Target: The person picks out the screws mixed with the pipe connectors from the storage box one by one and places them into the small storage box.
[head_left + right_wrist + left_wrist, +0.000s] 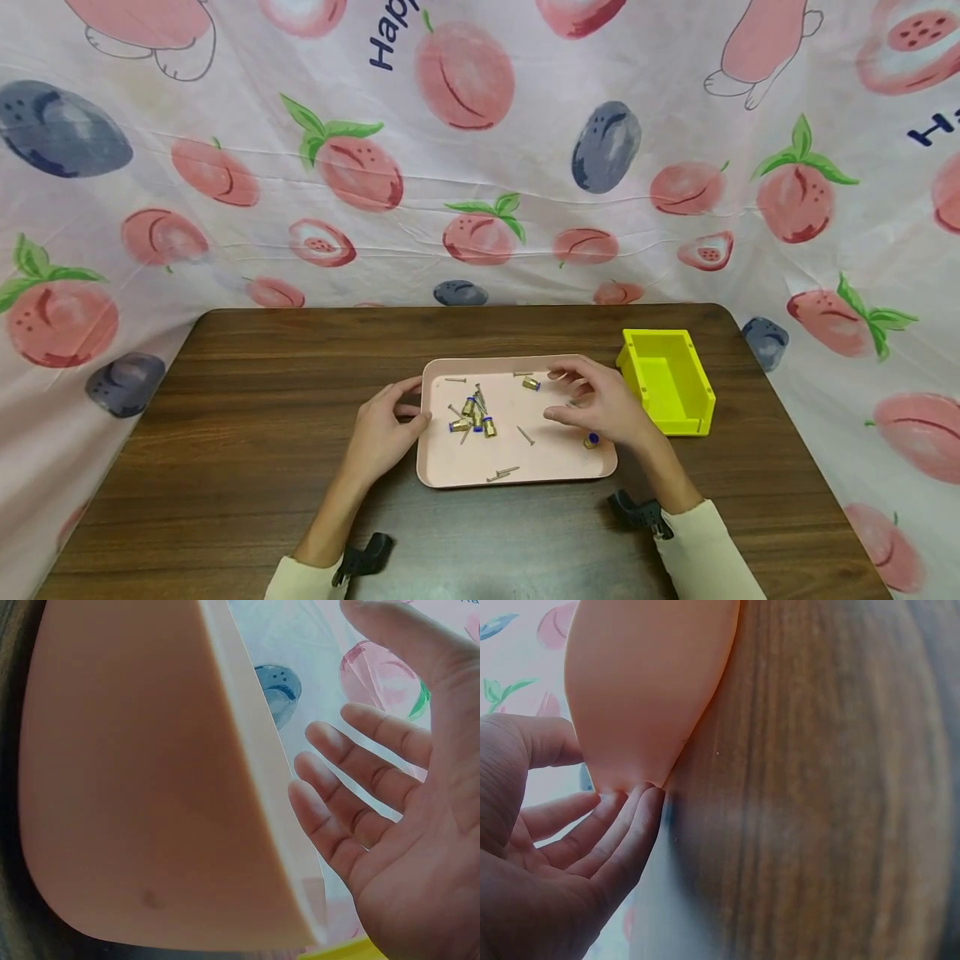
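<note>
A shallow pink tray (517,475) lies on the table with small brass push-in fittings with blue collars (489,427) and several screws (526,435) scattered in it. My left hand (382,429) holds the tray's left edge, thumb at the rim and fingers against the outer side; the left wrist view shows these fingers (634,832) touching the tray wall. Over the tray's right side is my right hand (603,400), fingers spread and loosely bent, holding nothing. One fitting (531,383) lies just left of its fingertips, another (592,440) below its palm.
A yellow open-front bin (701,392) stands right of the tray, close beside my right hand. The wooden table (300,358) reaches back to a fruit-print cloth (525,167). Black wrist straps (367,557) sit on both wrists.
</note>
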Demonstrator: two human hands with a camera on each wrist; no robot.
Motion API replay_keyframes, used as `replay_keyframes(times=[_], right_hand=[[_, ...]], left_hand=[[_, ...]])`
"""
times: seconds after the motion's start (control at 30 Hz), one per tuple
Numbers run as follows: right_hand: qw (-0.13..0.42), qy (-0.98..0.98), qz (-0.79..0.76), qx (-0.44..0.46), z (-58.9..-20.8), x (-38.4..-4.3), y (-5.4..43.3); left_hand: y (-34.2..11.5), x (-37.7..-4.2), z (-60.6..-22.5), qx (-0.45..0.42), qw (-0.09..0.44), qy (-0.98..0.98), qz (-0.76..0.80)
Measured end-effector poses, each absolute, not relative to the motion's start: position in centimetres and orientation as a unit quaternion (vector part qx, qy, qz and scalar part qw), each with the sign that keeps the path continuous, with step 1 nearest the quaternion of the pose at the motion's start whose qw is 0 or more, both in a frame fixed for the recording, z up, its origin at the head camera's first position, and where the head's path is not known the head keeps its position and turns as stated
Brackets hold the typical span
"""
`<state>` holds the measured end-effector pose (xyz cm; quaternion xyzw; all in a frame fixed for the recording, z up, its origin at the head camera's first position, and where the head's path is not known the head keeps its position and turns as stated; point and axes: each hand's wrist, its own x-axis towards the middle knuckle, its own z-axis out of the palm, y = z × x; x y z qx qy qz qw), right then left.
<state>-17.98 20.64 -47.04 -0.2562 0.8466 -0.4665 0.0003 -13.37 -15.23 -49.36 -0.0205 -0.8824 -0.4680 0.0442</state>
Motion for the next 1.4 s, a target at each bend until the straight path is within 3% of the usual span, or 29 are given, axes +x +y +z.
replay_keyframes(times=[0.47, 0.87, 1.4], right_hand=[[0.055, 0.839, -0.466, -0.275, -45.6, -19.6, 19.9], [0.167, 0.829, -0.431, -0.315, -45.2, -21.7, 19.0], [0.272, 0.797, -0.384, -0.378, -46.1, -23.2, 17.4]], left_hand=[[-15.2, -13.5, -49.5, -0.021, 0.043, -0.884, -0.466], [-15.2, -13.4, -49.5, -0.024, 0.041, -0.884, -0.466], [-15.5, -13.8, -49.6, -0.036, 0.043, -0.883, -0.466]])
